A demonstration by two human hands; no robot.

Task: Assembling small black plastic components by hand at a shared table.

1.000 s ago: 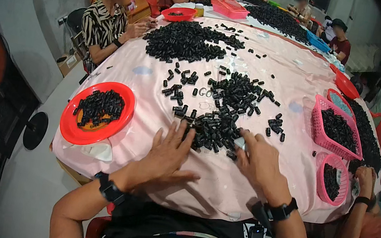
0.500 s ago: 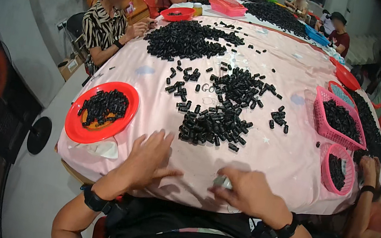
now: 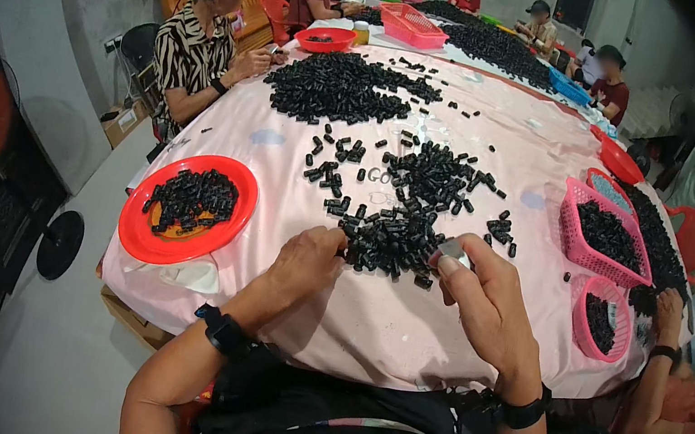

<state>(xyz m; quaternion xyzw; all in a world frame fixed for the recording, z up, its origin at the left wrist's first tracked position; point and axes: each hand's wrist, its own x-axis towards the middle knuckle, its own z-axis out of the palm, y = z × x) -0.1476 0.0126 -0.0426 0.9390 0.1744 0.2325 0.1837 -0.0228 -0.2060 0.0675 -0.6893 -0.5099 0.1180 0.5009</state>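
"Fingers of the right hand (image 3: 493,310): apart or together?"

"Clamped on a small, pale grey object (image 3: 453,249), just beside the heap of short, shiny black cylinders (image 3: 394,241) to their left."

"And those of the left hand (image 3: 306,261)?"

"Curled together at that heap's near left edge; whether they grip a cylinder cannot be told."

"What lies farther left of them?"

"A round, bright red basin (image 3: 245,200), holding more black cylinders."
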